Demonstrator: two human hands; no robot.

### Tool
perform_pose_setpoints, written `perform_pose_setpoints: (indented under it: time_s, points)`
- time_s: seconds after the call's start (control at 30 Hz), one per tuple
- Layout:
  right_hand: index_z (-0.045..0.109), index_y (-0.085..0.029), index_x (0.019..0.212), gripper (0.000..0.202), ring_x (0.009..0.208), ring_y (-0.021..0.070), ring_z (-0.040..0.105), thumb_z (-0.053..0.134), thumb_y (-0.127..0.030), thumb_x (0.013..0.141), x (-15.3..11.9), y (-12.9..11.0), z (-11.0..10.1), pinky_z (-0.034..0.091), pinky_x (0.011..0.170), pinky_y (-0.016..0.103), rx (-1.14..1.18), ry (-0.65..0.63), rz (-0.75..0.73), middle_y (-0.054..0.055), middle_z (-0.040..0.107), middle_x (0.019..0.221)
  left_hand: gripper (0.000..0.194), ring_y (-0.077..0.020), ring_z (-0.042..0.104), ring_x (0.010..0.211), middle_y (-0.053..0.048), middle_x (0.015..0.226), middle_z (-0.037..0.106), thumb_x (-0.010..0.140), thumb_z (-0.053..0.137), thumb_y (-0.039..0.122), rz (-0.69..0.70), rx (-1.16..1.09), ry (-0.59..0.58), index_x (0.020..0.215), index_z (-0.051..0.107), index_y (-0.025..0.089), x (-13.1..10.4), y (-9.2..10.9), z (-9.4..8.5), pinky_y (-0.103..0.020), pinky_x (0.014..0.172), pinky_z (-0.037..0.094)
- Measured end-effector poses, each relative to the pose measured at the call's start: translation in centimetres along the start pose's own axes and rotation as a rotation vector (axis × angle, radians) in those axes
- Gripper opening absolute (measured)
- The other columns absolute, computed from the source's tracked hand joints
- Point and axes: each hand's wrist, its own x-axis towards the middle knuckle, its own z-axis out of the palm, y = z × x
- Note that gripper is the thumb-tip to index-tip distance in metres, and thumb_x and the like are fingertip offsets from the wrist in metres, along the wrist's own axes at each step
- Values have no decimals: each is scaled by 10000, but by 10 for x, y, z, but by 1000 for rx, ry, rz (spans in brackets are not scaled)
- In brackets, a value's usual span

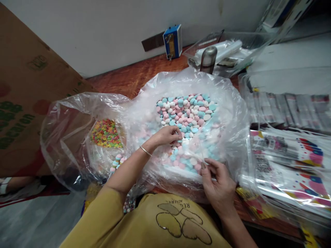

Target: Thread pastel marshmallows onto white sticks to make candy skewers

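Pink, blue and white candies [190,112] fill a large open plastic bag [227,93] in the middle. My left hand [168,135] is over the candies, its fingers bent together near the bag's lower middle; what they pinch is too small to make out. At the bag's near right edge, my right hand [217,179] has its thumb and fingers closed on the clear plastic film. Some candies lie beneath this film, between my hands. To the left, a second clear bag [69,110] holds small colourful ring-shaped pieces [107,133].
A cardboard box [33,75] stands at the left. Behind are a blue box [172,42], a dark cylinder [208,59] and a clear tray [258,36]. Printed packets [289,155] lie at the right. Another person's wrist [18,184] shows at the far left.
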Motion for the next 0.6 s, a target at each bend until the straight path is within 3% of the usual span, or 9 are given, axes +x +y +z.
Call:
perform_pose_setpoints:
  time_s: [0.2,0.33,0.47,0.6]
  points:
    - [660,-170,1110,180,690,194,795,624,-318,1013,1,1,1,612,623,236,-6,-24,-12,59,803,848,143,-114,585,553,23,609,641,789,730,302,42,179,111,787,691,164,-1,-12,9,-207,526,394]
    - [660,-171,1105,178,691,196,797,626,-318,1011,2,4,3,613,620,229,-17,-10,-21,57,805,837,61,-135,644,718,-19,783,701,824,691,186,219,314,181,781,729,166,-11,-15,11,-234,668,465]
    - [658,-176,1096,167,678,194,795,623,-317,1012,3,4,4,603,598,225,-27,-16,-42,43,801,807,225,-183,656,930,-71,979,722,916,551,119,380,514,66,1004,749,182,-26,-12,4,-295,834,494]
    - [658,-180,1104,168,692,199,800,609,-315,1017,4,3,5,605,607,234,-11,-39,-30,40,803,803,387,-210,620,988,-94,1066,666,869,543,68,424,682,-67,1209,682,190,-33,-9,0,-318,841,487]
